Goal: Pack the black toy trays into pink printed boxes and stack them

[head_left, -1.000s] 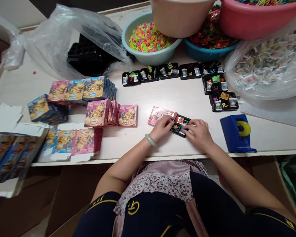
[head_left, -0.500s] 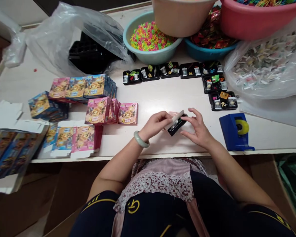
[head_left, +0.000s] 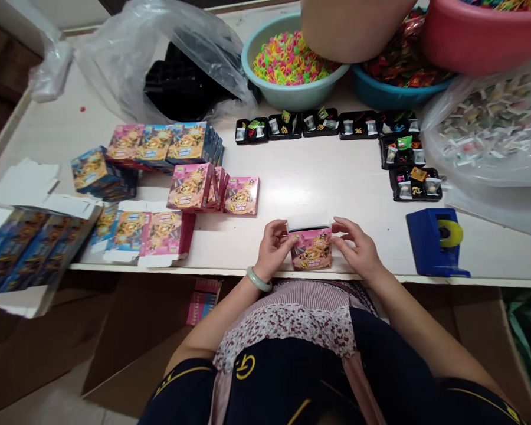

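Both hands on it now: left hand and right hand pinch the pink box upright at the counter front edge, top flap apparently open, so closing looks like the step, needing a fingertip tuck.

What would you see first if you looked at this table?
The small pink cardboard box stands at the table's near edge, held between the left hand and right hand. Behind it, a pale teal plastic basin brims with neon rings. A blue tape dispenser sits to the right.
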Demonstrator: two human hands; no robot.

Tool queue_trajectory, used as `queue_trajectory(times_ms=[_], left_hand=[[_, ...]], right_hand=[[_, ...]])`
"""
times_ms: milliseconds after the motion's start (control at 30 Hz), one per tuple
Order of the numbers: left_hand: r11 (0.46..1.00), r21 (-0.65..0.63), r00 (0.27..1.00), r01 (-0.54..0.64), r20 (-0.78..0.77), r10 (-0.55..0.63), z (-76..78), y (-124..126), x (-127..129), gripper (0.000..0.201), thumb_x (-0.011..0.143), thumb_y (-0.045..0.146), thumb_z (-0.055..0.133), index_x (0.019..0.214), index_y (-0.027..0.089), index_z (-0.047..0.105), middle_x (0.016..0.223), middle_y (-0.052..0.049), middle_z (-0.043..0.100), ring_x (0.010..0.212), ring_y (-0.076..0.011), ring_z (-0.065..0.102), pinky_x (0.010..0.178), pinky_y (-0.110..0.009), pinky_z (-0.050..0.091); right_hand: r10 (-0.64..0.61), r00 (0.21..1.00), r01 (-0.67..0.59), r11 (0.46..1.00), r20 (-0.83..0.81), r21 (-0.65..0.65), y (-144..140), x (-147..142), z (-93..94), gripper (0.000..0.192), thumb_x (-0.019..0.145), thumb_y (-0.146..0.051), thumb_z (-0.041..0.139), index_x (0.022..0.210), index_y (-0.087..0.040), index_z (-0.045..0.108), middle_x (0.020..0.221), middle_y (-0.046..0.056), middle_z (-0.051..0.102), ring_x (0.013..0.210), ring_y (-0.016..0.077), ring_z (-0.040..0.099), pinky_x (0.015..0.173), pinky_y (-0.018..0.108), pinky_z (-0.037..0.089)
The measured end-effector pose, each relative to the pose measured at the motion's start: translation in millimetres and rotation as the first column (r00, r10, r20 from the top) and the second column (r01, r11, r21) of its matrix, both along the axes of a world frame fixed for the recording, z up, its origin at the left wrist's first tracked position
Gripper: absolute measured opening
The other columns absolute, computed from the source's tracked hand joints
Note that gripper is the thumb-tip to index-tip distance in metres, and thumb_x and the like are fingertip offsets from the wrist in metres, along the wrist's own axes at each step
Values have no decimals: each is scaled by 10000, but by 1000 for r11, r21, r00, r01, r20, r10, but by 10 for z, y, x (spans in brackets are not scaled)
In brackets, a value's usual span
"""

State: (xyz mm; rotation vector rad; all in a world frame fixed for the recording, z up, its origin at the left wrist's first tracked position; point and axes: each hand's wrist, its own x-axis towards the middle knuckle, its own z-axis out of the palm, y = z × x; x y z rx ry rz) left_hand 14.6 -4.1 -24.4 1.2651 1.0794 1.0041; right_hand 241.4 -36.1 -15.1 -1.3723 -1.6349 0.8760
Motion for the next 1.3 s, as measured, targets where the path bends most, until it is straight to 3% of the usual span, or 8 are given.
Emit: queue_trajectory(times_ms=[133, 267, 400, 600, 833, 1000, 1100, 1300], left_hand=[[990, 132, 981, 49, -192, -22, 86, 16, -18, 266, 865, 384, 615, 1057, 200, 625, 1031, -66, 636, 920, -159, 598, 799, -286, 497], [986, 160, 975, 49, -223, -13, 159, 93, 76, 244, 892, 395, 568, 827, 176, 654, 895, -57, 645, 890, -167, 592, 830, -313, 485], [998, 47, 992, 42, -121, -37, 191, 148, 125, 217, 888, 364, 581, 996, 188, 645, 874, -33, 658, 808, -135, 600, 755, -272, 496], [937, 233, 962, 260, -150, -230, 333, 164, 53, 159, 846, 327, 650, 874, 174, 678, 964, -82, 692, 929, -187, 638, 858, -343, 507], [981, 120, 980, 150, -152, -131, 394, 182, 180, 204, 845, 346, 639, 792, 152, 610, 753, -34, 611, 677, -118, 558, 613, -242, 457], [871, 257, 909, 418, -128, -398, 364, 210, -12, 151, 884, 315, 600, 924, 173, 634, 993, -96, 671, 942, -182, 633, 826, -336, 517], [828, 316, 885, 464, -196, -421, 330, 198, -105, 138, 877, 245, 613, 999, 190, 649, 1053, -97, 676, 1008, -185, 632, 886, -351, 512], [934, 169, 940, 315, -190, -283, 270, 177, -5, 203, 824, 284, 678, 987, 178, 618, 947, -57, 651, 852, -142, 633, 740, -258, 537]], right_hand=[[-91, 982, 78, 994, -168, -79, 24, -34, -7, 200, 907, -370, 550, 1044, -248, 629, 1034, 53, 633, 904, 178, 635, 719, 314, 561], [-102, 976, 75, 987, -192, -145, 154, -15, -25, 209, 860, -407, 586, 781, -215, 604, 872, 39, 611, 849, 177, 611, 641, 283, 532], [-114, 940, 48, 977, -321, -206, 194, 45, -18, 231, 807, -395, 652, 957, -231, 588, 878, 23, 586, 812, 161, 600, 556, 247, 519], [96, 985, -104, 993, -140, -53, 126, 59, 218, 104, 840, -327, 630, 873, -230, 613, 945, 52, 581, 915, 187, 573, 626, 277, 529], [-26, 993, 16, 995, -113, -96, 151, -37, 276, 120, 864, -329, 613, 821, -218, 601, 827, 23, 583, 770, 158, 582, 590, 269, 501], [136, 989, -136, 991, -59, 18, 45, 49, 323, 85, 870, -305, 626, 934, -249, 632, 965, 48, 595, 915, 187, 594, 664, 307, 550], [143, 990, -143, 984, 5, 105, -12, 44, 293, 79, 888, -262, 601, 957, -253, 638, 988, 57, 601, 932, 194, 601, 780, 372, 560], [26, 995, -21, 998, -92, 63, -59, 1, 217, 162, 896, -304, 578, 1045, -252, 610, 1081, 75, 589, 1019, 201, 593, 752, 341, 572]])
